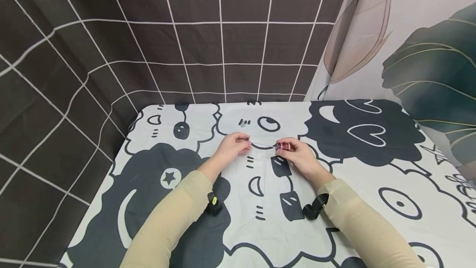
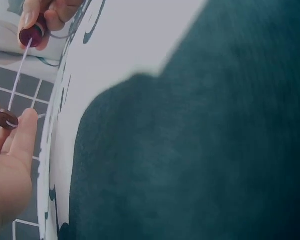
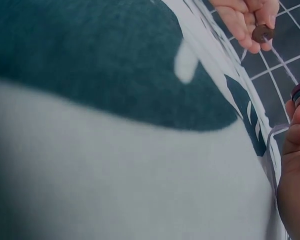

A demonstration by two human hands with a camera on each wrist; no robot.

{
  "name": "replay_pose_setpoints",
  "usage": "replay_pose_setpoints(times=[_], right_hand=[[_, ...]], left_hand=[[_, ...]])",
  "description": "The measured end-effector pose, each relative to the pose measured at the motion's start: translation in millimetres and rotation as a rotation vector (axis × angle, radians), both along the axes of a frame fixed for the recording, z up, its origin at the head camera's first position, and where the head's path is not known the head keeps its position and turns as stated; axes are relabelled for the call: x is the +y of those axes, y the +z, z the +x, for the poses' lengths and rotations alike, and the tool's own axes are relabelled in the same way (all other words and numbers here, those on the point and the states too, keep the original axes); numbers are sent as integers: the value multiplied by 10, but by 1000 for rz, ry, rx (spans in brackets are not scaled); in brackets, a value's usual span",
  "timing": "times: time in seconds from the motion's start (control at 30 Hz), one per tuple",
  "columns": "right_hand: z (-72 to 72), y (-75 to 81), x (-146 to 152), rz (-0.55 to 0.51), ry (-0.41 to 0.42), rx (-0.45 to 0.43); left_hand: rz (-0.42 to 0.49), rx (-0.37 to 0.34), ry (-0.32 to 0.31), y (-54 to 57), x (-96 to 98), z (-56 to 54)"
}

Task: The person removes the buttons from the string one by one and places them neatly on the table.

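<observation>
A small brown disc [image 2: 6,119] on a pale cord is pinched between the thumb and fingers of my left hand [image 1: 232,148]. My right hand [image 1: 302,160], at the same height to the right, grips a short dark red cylinder with pale bands [image 1: 283,146]. The pale cord [image 2: 19,75] runs straight from the disc to the end of this cylinder. More cord [image 3: 271,155] hangs down behind the right hand in the right wrist view. Both hands are above the printed cloth; the right fingers hide part of the cylinder.
A black-and-white cartoon-print cloth [image 1: 241,226] covers the surface below. Behind and to the left hangs a dark curtain with white grid lines [image 1: 197,44]. At the right is a pale leaf-patterned curtain [image 1: 416,7]. Each wrist wears a black strap-on camera.
</observation>
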State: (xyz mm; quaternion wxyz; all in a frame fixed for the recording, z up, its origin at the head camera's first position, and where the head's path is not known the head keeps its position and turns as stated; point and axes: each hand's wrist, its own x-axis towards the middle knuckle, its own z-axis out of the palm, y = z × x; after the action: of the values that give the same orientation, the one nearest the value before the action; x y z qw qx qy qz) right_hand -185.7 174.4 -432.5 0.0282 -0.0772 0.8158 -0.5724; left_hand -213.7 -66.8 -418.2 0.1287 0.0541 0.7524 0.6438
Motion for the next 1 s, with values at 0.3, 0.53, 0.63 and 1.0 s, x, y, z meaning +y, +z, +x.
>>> replay_pose_setpoints(times=[0.3,0.53,0.63,1.0], right_hand=[[-13,8,-3,22,-12,0],[-40,-8,20,3,-9,-1],[-36,-12,24,15,-11,1],[38,113,12,16,-3,-23]], left_hand=[[-41,3,13,-6,-76,-16],[-95,9,12,-9,-152,-24],[-96,1,14,-13,-170,-26],[-85,6,36,-30,-249,-37]])
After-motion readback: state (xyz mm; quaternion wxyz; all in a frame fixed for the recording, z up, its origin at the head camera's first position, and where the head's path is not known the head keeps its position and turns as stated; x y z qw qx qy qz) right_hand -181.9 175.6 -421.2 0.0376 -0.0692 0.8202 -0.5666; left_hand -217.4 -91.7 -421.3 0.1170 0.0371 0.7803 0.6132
